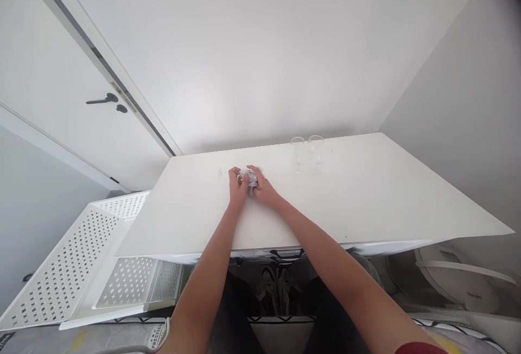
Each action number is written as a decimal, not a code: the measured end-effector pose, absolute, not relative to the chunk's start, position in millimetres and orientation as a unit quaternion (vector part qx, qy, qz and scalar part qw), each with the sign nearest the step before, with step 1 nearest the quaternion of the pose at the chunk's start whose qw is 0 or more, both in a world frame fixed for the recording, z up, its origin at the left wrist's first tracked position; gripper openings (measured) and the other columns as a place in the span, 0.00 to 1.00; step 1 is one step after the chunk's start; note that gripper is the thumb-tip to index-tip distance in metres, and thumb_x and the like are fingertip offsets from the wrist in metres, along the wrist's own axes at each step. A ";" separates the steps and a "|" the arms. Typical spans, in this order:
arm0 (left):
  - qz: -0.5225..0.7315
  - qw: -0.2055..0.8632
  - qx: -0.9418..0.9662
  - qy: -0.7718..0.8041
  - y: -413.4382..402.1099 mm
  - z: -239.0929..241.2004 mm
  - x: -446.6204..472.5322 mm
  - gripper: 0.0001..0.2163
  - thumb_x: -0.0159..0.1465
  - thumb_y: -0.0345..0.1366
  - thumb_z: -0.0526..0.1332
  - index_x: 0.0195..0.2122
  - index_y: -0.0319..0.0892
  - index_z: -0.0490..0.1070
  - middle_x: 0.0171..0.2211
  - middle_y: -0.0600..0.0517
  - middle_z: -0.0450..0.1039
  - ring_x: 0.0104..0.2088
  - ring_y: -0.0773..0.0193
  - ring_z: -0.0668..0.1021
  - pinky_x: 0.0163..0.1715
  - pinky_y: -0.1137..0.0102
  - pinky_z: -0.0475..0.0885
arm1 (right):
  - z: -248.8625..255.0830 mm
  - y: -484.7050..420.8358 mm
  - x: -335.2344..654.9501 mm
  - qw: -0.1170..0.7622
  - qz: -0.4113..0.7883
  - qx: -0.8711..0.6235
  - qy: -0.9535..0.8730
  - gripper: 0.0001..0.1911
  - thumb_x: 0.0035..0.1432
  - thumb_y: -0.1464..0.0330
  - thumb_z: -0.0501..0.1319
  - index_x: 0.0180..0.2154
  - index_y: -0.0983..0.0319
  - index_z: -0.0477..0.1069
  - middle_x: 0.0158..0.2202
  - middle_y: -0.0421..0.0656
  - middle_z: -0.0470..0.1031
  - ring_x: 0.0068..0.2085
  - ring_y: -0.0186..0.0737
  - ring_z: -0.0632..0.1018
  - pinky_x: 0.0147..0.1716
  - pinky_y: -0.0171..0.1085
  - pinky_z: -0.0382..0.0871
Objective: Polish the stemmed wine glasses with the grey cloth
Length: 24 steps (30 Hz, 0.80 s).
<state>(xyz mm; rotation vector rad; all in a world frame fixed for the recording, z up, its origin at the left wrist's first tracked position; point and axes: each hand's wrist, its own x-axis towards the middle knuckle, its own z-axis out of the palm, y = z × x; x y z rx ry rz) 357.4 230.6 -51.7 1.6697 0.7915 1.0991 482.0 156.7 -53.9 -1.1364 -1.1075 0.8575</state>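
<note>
Smooth white tabletop (pixel 366 191) spans mid-frame under bare matte walls. At its centre I see the left hand (pixel 236 181) curled around a clear stemmed glass (pixel 222 172), whose thin foot pokes out leftward. The right hand (pixel 264 189) is clenched on a crumpled grey cloth (pixel 252 178) against it. Two rounded clear glasses (pixel 307 147) stand upright nearby, to the right.

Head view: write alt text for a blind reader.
On a white table, the left hand holds a stemmed glass on its side while the right hand presses a crumpled cloth to it. Two empty glasses stand nearby.
</note>
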 end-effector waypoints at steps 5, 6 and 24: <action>0.450 0.471 0.686 0.324 230.3 -53.4 357.4 0.18 0.69 0.53 0.60 0.51 0.47 0.62 0.44 0.48 0.69 0.40 0.61 0.75 0.39 0.67 0.72 | -47.6 155.9 486.4 0.620 0.496 -0.421 -0.438 0.40 0.39 0.76 0.57 0.58 0.54 0.66 0.43 0.41 0.74 0.40 0.41 0.74 0.36 0.37 0.66; 0.451 0.477 0.681 0.326 230.1 -53.3 357.7 0.18 0.69 0.53 0.60 0.51 0.47 0.62 0.44 0.48 0.69 0.40 0.61 0.75 0.39 0.67 0.73 | -46.6 156.0 488.8 0.633 0.516 -0.402 -0.413 0.38 0.37 0.76 0.57 0.55 0.55 0.68 0.42 0.41 0.74 0.40 0.41 0.74 0.36 0.36 0.66; 0.397 0.496 0.693 0.341 228.5 -53.2 358.5 0.19 0.68 0.54 0.61 0.53 0.49 0.64 0.41 0.50 0.73 0.30 0.67 0.76 0.29 0.71 0.69 | -49.3 161.7 500.9 0.690 0.463 -0.426 -0.357 0.29 0.43 0.72 0.60 0.50 0.56 0.68 0.37 0.39 0.71 0.38 0.40 0.72 0.37 0.37 0.68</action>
